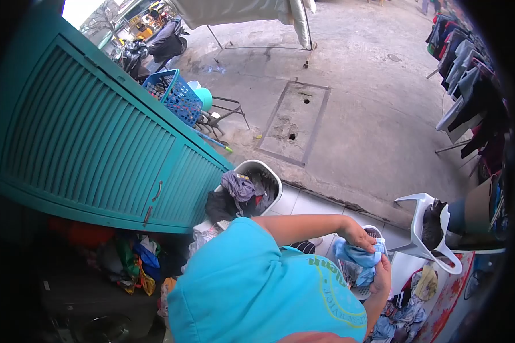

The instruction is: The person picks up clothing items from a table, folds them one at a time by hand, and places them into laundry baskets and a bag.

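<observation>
Left hand: the left hand (358,233) reached in from the upper side, its fingers pinching one edge of the cloth.
Right hand: the right hand (381,275) gripped the same edge from the lower side, near the left.
Blue cloth: the light blue cloth (352,251) hung bunched between both hands, over a pale basket (374,230) with a pierced side; whether it touched the contents was unclear.
Clothes pile: mixed garments (403,311) lay heaped just beyond the right hand.
Stool: a white plastic stool (422,243) stood near the basket, a dark shape (434,224) on it.
Bin: a white bin (277,187) stood on the tiles (289,199), grey and dark clothes (240,188) piled in it.
Shutter: a teal louvred door (86,128) slanted along the left.
Yard: a blue crate (180,100) stood past the door on concrete (360,114); hanging clothes (466,71) lined the far right.
</observation>
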Action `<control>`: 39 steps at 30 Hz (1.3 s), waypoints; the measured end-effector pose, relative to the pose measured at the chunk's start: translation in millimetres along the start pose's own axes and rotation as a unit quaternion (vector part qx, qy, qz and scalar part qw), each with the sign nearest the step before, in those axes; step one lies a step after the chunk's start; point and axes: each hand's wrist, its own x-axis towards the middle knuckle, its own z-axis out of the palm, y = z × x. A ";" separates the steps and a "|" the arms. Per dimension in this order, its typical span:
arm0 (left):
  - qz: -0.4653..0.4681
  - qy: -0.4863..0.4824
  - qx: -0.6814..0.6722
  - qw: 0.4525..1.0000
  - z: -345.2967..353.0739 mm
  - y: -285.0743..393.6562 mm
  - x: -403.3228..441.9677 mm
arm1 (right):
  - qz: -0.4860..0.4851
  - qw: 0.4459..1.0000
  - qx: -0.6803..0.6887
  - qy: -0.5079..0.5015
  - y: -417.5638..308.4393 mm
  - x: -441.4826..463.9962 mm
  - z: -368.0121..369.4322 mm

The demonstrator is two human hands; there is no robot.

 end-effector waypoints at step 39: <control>0.424 0.154 -0.349 0.821 -68.9 50.7 -57.4 | -0.219 0.974 -0.031 0.040 -154.3 -7.4 -127.4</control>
